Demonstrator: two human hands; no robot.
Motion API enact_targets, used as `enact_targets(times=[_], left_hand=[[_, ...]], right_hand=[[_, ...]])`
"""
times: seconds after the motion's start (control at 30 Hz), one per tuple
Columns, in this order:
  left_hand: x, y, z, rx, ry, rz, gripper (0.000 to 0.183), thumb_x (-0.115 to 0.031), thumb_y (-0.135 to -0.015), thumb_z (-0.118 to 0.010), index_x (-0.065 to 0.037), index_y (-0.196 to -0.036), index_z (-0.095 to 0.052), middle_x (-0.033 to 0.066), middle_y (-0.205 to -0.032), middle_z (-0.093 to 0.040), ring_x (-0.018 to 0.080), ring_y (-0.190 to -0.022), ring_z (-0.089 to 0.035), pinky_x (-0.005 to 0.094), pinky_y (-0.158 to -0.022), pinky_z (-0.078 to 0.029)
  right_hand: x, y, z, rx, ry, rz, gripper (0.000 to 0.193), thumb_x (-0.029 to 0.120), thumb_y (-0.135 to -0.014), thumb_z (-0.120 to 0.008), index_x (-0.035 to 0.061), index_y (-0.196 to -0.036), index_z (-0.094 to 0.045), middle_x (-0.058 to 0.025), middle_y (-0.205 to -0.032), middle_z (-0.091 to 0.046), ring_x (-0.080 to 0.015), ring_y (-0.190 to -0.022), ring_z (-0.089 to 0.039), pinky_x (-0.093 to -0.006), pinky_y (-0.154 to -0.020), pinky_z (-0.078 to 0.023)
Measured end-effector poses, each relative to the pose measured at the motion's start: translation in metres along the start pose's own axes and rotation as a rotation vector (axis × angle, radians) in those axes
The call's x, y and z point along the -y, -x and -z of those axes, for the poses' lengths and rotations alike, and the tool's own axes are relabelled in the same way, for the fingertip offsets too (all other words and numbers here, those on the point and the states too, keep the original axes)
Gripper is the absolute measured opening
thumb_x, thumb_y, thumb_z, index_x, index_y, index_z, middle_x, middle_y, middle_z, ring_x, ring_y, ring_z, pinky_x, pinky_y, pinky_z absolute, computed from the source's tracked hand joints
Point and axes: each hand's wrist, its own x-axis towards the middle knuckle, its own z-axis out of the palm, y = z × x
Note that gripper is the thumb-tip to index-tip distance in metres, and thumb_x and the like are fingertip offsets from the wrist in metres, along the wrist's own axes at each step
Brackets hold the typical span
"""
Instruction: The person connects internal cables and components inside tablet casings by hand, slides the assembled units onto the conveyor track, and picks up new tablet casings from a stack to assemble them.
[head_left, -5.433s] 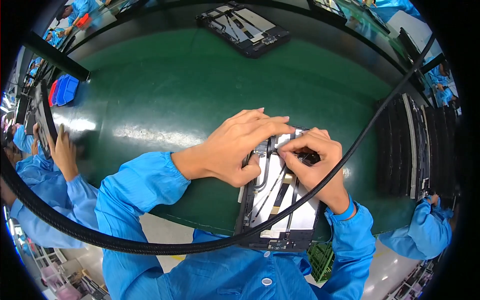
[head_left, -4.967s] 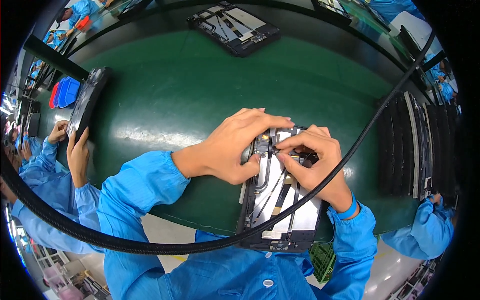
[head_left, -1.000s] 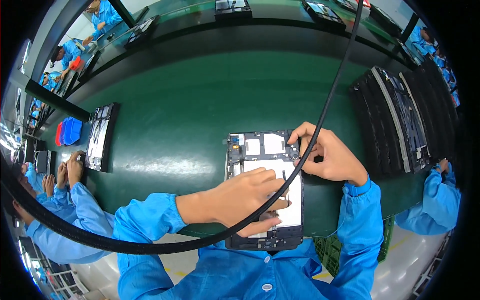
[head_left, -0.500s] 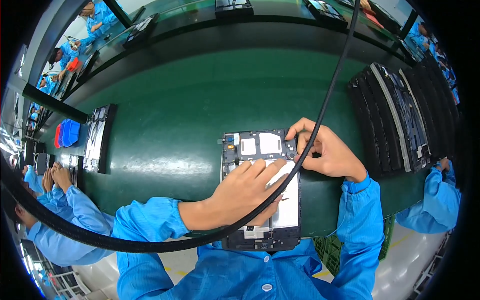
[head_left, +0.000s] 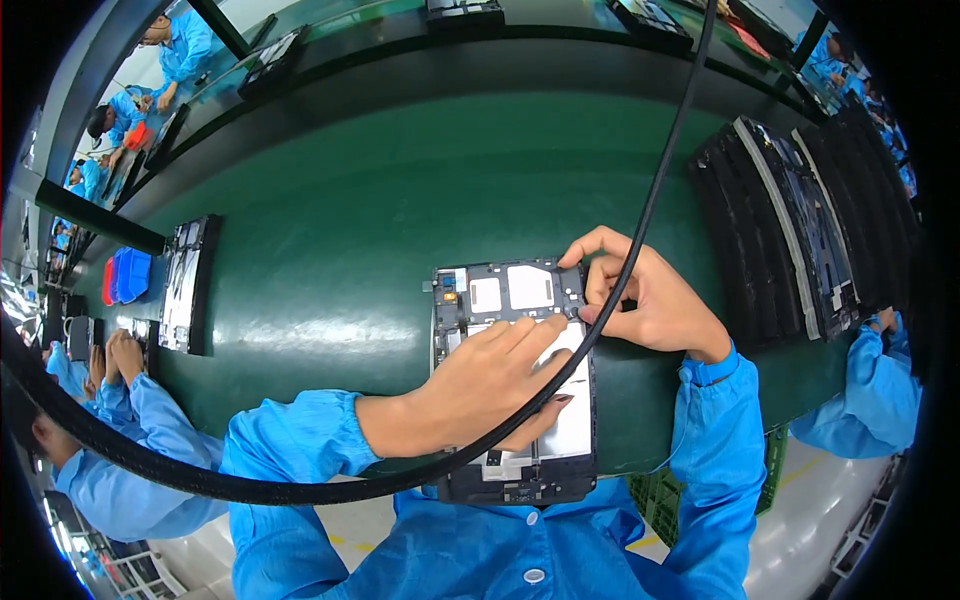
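An opened tablet (head_left: 484,482), dark-framed with pale inner panels, lies in front of me at the table's near edge. Across its middle rests my left hand (head_left: 490,385), palm down, fingers stretched toward the upper right. A small dark tip shows beside that hand's thumb; I cannot make out what it is. At the tablet's upper right corner, my right hand (head_left: 655,300) has its index finger bent onto the top edge and its thumb against the right edge. Its other fingers are curled in. A black cable (head_left: 655,200) passes in front and hides parts of both hands.
Black foam slabs (head_left: 745,250) with device parts between them stand on the green table (head_left: 400,180) at right. Another opened device (head_left: 188,285) lies at left, near blue bins (head_left: 130,275). Co-workers sit on both sides. A raised shelf (head_left: 350,75) runs along the back.
The tablet shows slightly further left in the picture, as does most of the scene. Both hands keep nearly the same pose on it.
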Motion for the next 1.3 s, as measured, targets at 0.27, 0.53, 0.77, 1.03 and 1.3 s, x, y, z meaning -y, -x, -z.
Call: enact_targets(times=[0.27,0.53,0.77,1.03,1.3], left_hand=[[0.0,0.003,-0.002,-0.038,-0.055,-0.026,0.032,-0.024,-0.083,-0.087,-0.008,-0.103,-0.068,0.0177,-0.13,-0.068,0.0263,-0.086,-0.063,0.0405,-0.07,-0.05],[0.0,0.0,0.001,-0.04,-0.146,0.021,0.033,-0.025,-0.081,-0.085,-0.011,-0.106,-0.07,0.0118,-0.119,-0.07,0.0236,-0.081,-0.056,0.0367,-0.067,-0.05],[0.004,0.0,-0.001,-0.045,-0.084,0.012,0.035,-0.023,-0.079,-0.086,-0.009,-0.106,-0.069,0.0143,-0.121,-0.068,0.0258,-0.082,-0.062,0.0384,-0.067,-0.054],[0.003,-0.004,0.009,0.053,-0.083,0.022,0.038,-0.025,-0.082,-0.083,-0.001,-0.109,-0.069,0.0202,-0.126,-0.067,0.0285,-0.1,-0.067,0.0367,-0.078,-0.059],[0.008,-0.001,0.004,-0.032,-0.05,-0.02,0.04,-0.027,-0.082,-0.089,-0.004,-0.108,-0.068,0.0231,-0.13,-0.068,0.0283,-0.079,-0.064,0.0382,-0.065,-0.057]], right_hand=[[-0.02,-0.017,-0.017,-0.252,0.044,0.156,0.047,-0.001,-0.089,-0.089,0.0031,-0.129,-0.065,0.0026,-0.085,-0.068,0.0001,-0.069,-0.047,-0.0208,-0.064,-0.036],[-0.025,-0.03,-0.027,-0.278,-0.037,0.212,0.03,0.003,-0.084,-0.094,0.0029,-0.109,-0.078,0.0003,-0.089,-0.079,0.0004,-0.065,-0.032,-0.0226,-0.058,-0.025],[-0.021,-0.034,-0.025,-0.253,0.018,0.219,0.027,0.006,-0.083,-0.095,0.0041,-0.105,-0.081,0.0012,-0.089,-0.079,0.0007,-0.063,-0.03,-0.0231,-0.057,-0.024],[-0.015,-0.03,-0.025,-0.246,0.002,0.234,0.046,0.007,-0.086,-0.092,0.0054,-0.129,-0.077,-0.0001,-0.089,-0.079,-0.0007,-0.062,-0.031,-0.0235,-0.057,-0.026],[0.0,-0.003,-0.007,0.016,0.197,0.007,0.078,-0.003,-0.092,-0.081,0.0095,-0.163,-0.053,0.0041,-0.07,-0.051,-0.0042,-0.062,-0.041,-0.0258,-0.062,-0.036]])
